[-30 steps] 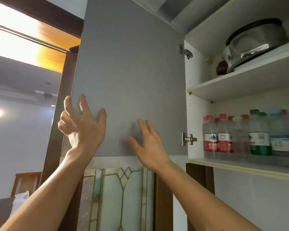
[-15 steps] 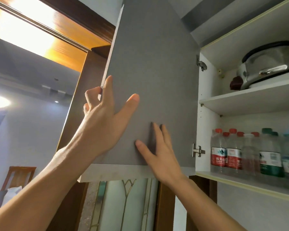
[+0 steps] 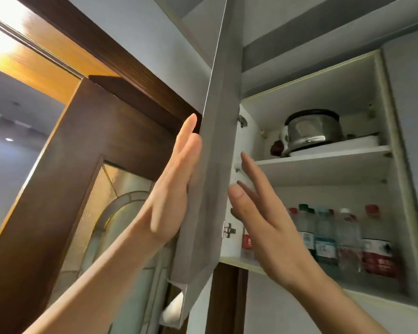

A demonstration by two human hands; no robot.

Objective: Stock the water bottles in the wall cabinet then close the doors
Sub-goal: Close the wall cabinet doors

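Grey laminate covers the cabinet door point(image 3: 212, 179), which is seen nearly edge-on, swung partway across the wall cabinet point(image 3: 396, 165). The left hand point(image 3: 171, 189) is laid flat against the door's outer face, fingers straight and pressed together, the palm touching the panel. The right hand point(image 3: 263, 213) is held open just inside the door's hinged side, fingers spread and straight, gripping nothing; whether it touches the door cannot be told. The water bottles point(image 3: 348, 239) are stood upright in a row on the lower shelf point(image 3: 384, 294), with red, green and white caps. A metal pot point(image 3: 311, 131) is kept on the upper shelf point(image 3: 323, 157). A dark wooden door frame point(image 3: 82, 153) with patterned glass is seen at left.
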